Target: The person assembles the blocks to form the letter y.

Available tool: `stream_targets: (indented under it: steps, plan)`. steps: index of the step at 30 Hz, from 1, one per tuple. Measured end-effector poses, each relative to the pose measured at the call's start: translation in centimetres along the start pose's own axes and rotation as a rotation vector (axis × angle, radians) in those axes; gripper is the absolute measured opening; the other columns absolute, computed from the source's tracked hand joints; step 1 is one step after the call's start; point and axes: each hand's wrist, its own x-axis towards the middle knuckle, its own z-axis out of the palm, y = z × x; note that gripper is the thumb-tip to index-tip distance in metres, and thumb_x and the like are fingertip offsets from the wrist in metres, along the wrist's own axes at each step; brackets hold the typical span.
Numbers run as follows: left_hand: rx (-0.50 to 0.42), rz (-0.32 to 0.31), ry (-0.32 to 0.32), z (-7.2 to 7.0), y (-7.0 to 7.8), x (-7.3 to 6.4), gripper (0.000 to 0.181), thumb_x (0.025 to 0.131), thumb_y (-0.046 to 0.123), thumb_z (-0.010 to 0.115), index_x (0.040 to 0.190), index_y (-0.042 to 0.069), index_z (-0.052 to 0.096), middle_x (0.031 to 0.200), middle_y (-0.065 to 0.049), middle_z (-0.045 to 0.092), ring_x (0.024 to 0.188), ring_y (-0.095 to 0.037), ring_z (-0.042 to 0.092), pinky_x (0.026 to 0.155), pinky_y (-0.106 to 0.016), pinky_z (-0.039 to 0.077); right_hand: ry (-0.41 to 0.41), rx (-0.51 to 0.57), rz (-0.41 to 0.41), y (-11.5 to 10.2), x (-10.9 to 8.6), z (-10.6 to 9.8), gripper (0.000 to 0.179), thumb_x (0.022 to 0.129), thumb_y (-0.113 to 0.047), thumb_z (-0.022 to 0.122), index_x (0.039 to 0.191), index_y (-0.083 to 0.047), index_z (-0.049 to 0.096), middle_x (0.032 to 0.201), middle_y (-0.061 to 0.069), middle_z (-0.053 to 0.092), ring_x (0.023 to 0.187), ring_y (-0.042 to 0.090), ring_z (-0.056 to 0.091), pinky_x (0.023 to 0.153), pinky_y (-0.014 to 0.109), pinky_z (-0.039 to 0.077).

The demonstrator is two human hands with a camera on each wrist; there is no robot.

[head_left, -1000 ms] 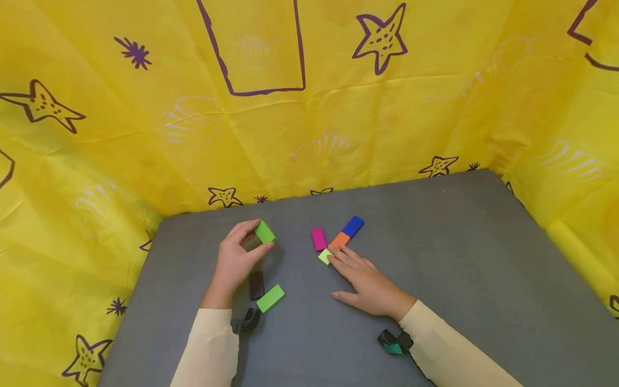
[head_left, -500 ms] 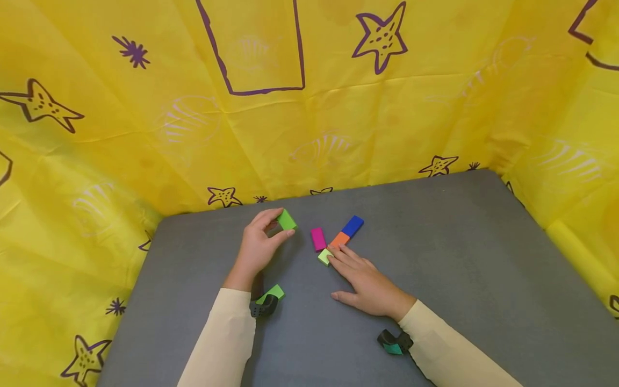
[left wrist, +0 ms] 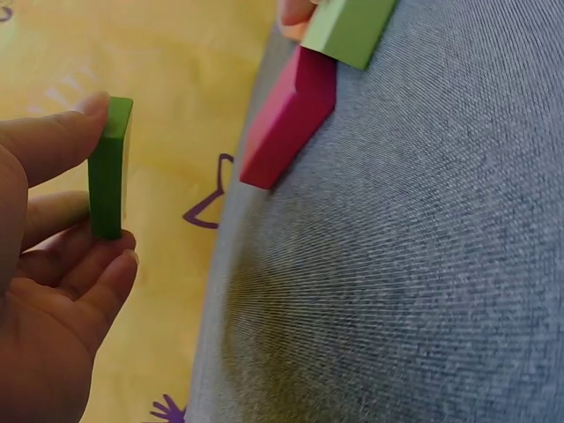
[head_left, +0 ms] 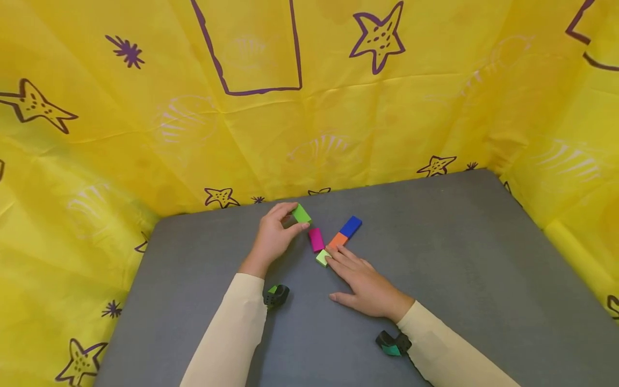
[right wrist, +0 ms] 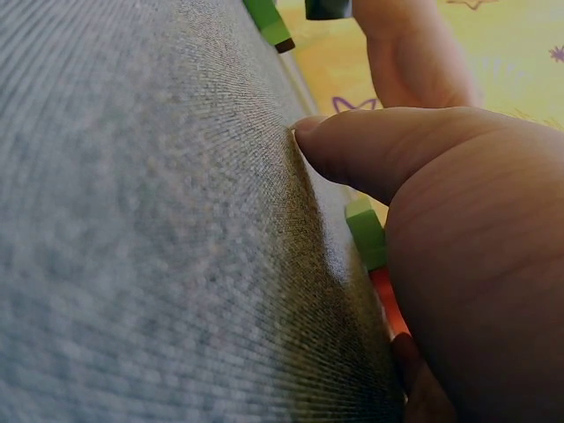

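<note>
My left hand (head_left: pixel 274 236) pinches a bright green block (head_left: pixel 302 214) between thumb and fingers, raised off the table in the left wrist view. Just below it in the head view lies a magenta block (head_left: pixel 316 239). My right hand (head_left: pixel 369 287) lies with fairly straight fingers, the tips touching a pale green block (head_left: pixel 323 258) and the near end of an orange block (head_left: pixel 337 240). A blue block (head_left: pixel 351 227) meets the orange one end to end, forming a slanting row. The magenta block's lower end comes close to the pale green block, also visible in the left wrist view (left wrist: pixel 352 31).
A second bright green block (head_left: pixel 273 288) is mostly hidden behind the left wrist's black band (head_left: pixel 278 296). The grey table (head_left: pixel 459 258) ends at a yellow cloth (head_left: pixel 261 134) printed with starfish. Another black band (head_left: pixel 393 342) sits at the right wrist.
My left hand has carried the bright green block rightward and farther away, to beside the magenta block. Its arm now covers the dark brown block. My right hand stays put.
</note>
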Motion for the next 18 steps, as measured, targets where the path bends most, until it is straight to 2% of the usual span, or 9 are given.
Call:
stream_targets:
  steps: [8, 18]
  plan:
    - [0.055, -0.058, -0.049, 1.0, -0.5, 1.3, 0.061, 0.099, 0.023, 0.086, 0.15, 0.0, 0.063, 0.147, -0.011, 0.062, 0.123, -0.032, 0.067, 0.102, -0.044, 0.056, -0.01, -0.002, 0.012, 0.1, 0.0, 0.0, 0.083, 0.105, -0.041, 0.076, 0.17, -0.007, 0.037, 0.179, 0.005, 0.023, 0.165, 0.028, 0.01, 0.122, 0.065, 0.027]
    - [0.143, -0.121, -0.144, 1.8, -2.2, 2.5, 0.062, 0.101, 0.025, 0.083, 0.154, 0.002, 0.06, 0.154, -0.013, 0.058, 0.137, -0.032, 0.057, 0.114, -0.048, 0.046, -0.015, 0.006, 0.008, 0.2, 0.0, 0.1, 0.083, 0.106, -0.042, 0.074, 0.171, -0.008, 0.036, 0.18, 0.003, 0.02, 0.165, 0.026, 0.008, 0.123, 0.065, 0.026]
